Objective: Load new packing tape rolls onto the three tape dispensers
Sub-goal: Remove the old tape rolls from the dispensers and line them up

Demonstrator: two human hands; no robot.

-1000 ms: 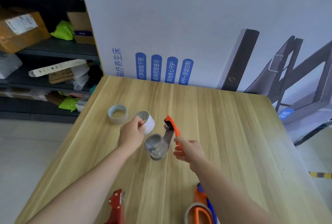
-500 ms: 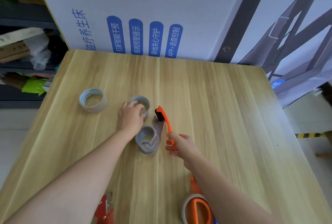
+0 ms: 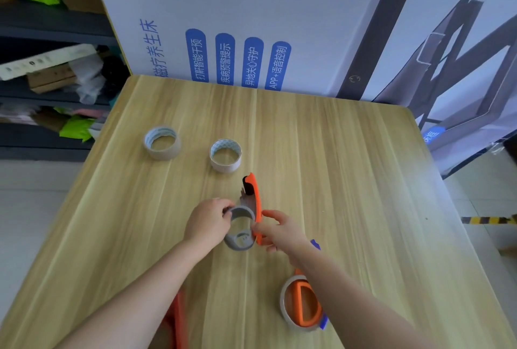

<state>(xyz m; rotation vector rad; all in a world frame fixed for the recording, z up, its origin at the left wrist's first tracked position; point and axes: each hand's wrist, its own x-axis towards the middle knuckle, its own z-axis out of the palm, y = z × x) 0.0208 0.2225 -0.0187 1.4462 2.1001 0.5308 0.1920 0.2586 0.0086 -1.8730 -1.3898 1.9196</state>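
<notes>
An orange tape dispenser with a grey empty hub ring lies at the middle of the wooden table. My right hand grips its orange handle. My left hand pinches the rim of the grey hub. Two tape rolls stand flat beyond it: one just behind the dispenser, another farther left. A second orange dispenser carrying a tape roll lies near the front, partly under my right forearm. A red dispenser shows at the front edge beside my left forearm.
A large printed white board stands upright along the table's far edge. Dark shelves with boxes and bags are at the left. Bare tabletop stretches to the right of the dispenser.
My left hand has let go of the nearer tape roll, which now stands on the table, and has moved back to the grey hub. My right hand still holds the dispenser handle.
</notes>
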